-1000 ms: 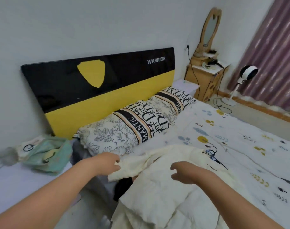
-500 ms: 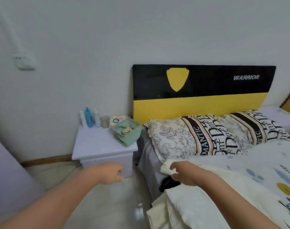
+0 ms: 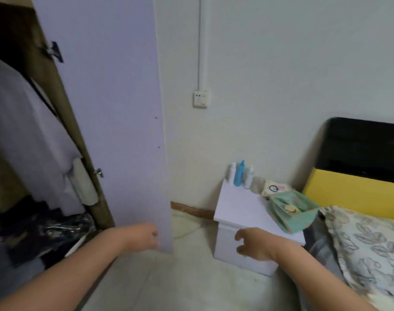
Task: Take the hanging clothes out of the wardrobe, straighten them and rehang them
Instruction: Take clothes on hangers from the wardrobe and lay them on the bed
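Both hands have let go of the cream garment left on the bed, and the view has swung left from the headboard (image 3: 360, 151) to the wardrobe (image 3: 18, 135). Left hand (image 3: 144, 236) and right hand (image 3: 255, 244) hang loosely curled and hold nothing, the left just in front of the open wardrobe door (image 3: 115, 122), probably so they are free to fetch the next piece. Inside, a pale lilac-grey shirt (image 3: 23, 131) hangs from a hanger, sleeve drooping and creased, above a dark heap (image 3: 45, 232) on the wardrobe floor.
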A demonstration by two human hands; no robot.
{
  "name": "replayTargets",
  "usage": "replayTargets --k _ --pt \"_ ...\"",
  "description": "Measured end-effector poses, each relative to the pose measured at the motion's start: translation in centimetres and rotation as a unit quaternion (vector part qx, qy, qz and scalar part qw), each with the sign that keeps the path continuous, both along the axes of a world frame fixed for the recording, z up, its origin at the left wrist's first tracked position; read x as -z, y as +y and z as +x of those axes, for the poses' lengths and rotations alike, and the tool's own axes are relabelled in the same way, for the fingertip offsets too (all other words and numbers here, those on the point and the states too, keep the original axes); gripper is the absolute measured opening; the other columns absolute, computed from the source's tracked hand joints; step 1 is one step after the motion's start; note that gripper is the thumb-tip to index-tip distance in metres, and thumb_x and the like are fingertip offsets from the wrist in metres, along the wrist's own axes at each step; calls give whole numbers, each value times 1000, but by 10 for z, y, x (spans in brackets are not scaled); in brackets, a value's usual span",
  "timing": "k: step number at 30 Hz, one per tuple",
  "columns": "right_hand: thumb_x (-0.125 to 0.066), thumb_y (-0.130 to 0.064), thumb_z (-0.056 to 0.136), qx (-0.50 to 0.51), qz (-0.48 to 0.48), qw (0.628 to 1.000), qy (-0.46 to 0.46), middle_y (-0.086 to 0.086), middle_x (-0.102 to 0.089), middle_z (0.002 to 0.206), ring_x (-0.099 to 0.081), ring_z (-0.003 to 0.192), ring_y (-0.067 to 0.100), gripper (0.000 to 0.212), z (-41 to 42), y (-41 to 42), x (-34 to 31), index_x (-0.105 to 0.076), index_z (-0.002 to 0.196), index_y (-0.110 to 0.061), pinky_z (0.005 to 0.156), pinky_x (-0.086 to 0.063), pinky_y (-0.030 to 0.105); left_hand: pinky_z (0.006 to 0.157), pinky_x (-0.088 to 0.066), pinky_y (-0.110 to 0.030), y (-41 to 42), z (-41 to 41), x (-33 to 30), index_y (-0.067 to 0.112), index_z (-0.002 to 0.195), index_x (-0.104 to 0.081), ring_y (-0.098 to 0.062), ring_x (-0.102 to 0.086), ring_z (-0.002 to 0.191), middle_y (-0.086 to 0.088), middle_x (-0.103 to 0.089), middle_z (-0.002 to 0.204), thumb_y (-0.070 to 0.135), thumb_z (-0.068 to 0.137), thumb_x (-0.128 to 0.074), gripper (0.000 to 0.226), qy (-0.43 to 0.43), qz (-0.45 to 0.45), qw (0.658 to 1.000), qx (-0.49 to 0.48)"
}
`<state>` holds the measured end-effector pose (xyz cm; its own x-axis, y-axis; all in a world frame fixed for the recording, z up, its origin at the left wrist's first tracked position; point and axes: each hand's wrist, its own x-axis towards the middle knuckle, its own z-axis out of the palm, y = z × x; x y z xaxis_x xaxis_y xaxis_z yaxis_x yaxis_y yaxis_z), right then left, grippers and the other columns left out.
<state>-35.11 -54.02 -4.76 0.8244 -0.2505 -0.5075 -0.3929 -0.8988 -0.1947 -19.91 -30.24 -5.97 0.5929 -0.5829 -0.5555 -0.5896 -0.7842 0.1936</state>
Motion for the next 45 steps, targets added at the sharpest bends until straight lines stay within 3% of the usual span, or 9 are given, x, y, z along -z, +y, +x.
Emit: replayTargets --k 3,8,11,18,21,26,29,40,45 --pt "-45 -29 96 -59 5 998 5 6 -44 143 -45 128 24 46 50 49 -5 -41 140 -18 101 -37 27 85 -37 -23 63 31 -6 10 125 -52 -16 -50 106 -6 -52 129 34 96 -43 39 -20 4 998 -56" --pt "-46 -30 96 -139 14 990 18 3 -41 145 -40 132 21 48 129 106 -6 -39 142 -18 104 -33 25 91 -38 -21 141 61 -12 12 131 -49 -17 -49 118 -3 -51 130 34 97 -44 41 -17 -13 988 -151" --pt "-46 -30 95 -190 21 981 20 1 -40 146 -40 132 19 50 177 130 -7 -36 143 -19 105 -33 27 85 -38 -21 179 80 -8 14 128 -51 -16 -50 114 -3 -52 129 36 96 -45 39 -19 -29 976 -215" --pt "-46 -31 95 -273 12 962 -22 1 -43 142 -44 128 20 45 301 176 -21 -41 139 -23 105 -37 31 87 -41 -19 233 140 -19 13 122 -56 -14 -54 112 3 -56 114 31 96 -46 33 -64 -69 931 -353" --pt "-46 -28 96 -298 21 953 -60 2 -45 140 -45 127 21 41 353 188 -36 -44 137 -23 105 -38 31 93 -38 -17 240 172 -37 14 130 -51 -12 -53 115 -1 -56 126 30 97 -46 37 -102 -99 907 -397" --pt "-44 -19 96 -325 38 936 -131 5 -50 135 -51 120 22 35 426 217 -71 -50 131 -20 96 -41 27 95 -42 -20 252 221 -49 14 129 -50 -11 -55 110 -2 -58 124 27 96 -48 35 -139 -167 865 -452" --pt "-42 -10 96 -348 55 915 -195 11 -56 128 -54 116 25 35 456 243 -95 -51 129 -12 88 -42 24 95 -43 -20 262 244 -49 16 130 -49 -10 -55 108 -1 -58 123 27 96 -48 36 -139 -193 853 -464" --pt "-50 -10 93 -268 220 840 -418 2 -30 150 -31 137 18 62 571 354 -162 -23 148 -15 108 -27 25 91 -41 -20 328 377 -87 8 128 -51 -18 -56 112 -9 -59 124 21 94 -52 36 -227 -243 849 -412" --pt "-48 -10 92 -203 204 844 -452 12 -45 136 -51 116 25 56 615 396 -178 -28 145 -10 98 -42 32 93 -45 -23 358 433 -117 14 134 -45 -15 -56 110 -4 -56 127 19 93 -53 42 -250 -310 830 -390"
